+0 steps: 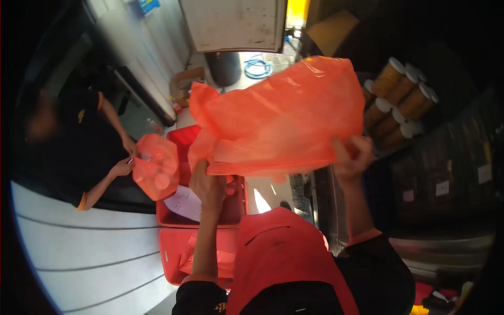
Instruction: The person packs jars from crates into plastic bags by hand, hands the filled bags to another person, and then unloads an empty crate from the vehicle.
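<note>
A large orange-red plastic bag (286, 113) is spread out in the air before me, puffed and partly see-through. At its lower left edge, my left hand (206, 181) is closed on the gathered plastic. My right hand (353, 157) pinches the bag's lower right edge, thumb and fingers together. Below the bag stands a red crate (239, 207), partly hidden by the bag and my left arm. A white sheet of paper with writing (184, 203) lies in the crate.
At left, a co-worker's hands (126, 160) hold a filled orange bag (156, 167) with round shapes inside. A second red crate (170, 254) sits nearer me. Several white-lidded jars (401, 86) stand at right. A dark bin (224, 68) and blue hose (257, 67) are beyond.
</note>
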Demonstrator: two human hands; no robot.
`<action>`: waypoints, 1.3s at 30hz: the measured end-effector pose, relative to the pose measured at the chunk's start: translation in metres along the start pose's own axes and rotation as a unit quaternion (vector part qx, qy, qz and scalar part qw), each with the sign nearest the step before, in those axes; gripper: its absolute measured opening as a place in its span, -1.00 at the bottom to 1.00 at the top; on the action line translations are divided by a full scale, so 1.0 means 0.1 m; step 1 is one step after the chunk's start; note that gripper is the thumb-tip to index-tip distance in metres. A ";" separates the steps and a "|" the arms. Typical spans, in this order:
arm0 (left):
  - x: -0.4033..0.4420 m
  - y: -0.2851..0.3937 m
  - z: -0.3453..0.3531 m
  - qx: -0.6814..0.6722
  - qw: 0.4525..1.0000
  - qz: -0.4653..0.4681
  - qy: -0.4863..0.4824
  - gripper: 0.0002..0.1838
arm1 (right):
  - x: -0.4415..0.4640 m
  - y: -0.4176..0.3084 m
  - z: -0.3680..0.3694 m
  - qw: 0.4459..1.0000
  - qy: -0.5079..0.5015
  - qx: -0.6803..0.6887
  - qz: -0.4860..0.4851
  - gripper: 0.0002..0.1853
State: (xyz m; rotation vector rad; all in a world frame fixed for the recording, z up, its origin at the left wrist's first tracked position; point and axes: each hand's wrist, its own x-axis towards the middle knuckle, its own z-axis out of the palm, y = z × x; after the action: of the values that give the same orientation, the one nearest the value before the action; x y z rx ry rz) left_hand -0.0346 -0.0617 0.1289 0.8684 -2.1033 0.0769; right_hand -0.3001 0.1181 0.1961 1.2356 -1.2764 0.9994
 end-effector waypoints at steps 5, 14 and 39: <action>-1.68 -0.46 0.85 -0.113 0.902 -0.085 -0.408 -0.74 | -1.91 0.14 -0.28 0.634 -0.765 -0.042 0.105 -0.68; 0.63 -0.03 0.00 -0.296 0.938 -0.181 -0.024 -0.67 | 0.62 0.04 -0.61 0.969 -0.141 0.002 0.204 -0.55; -0.19 0.97 0.26 -0.445 0.455 0.238 -0.734 -0.64 | -0.73 0.49 -2.83 0.515 -0.195 -0.114 0.827 -0.68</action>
State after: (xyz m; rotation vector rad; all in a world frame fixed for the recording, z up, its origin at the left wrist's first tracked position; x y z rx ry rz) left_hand -0.1036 0.0133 0.1214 -0.7943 -3.0285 -1.9830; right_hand -0.3183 0.4109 0.1568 -0.5239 -2.9014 1.6592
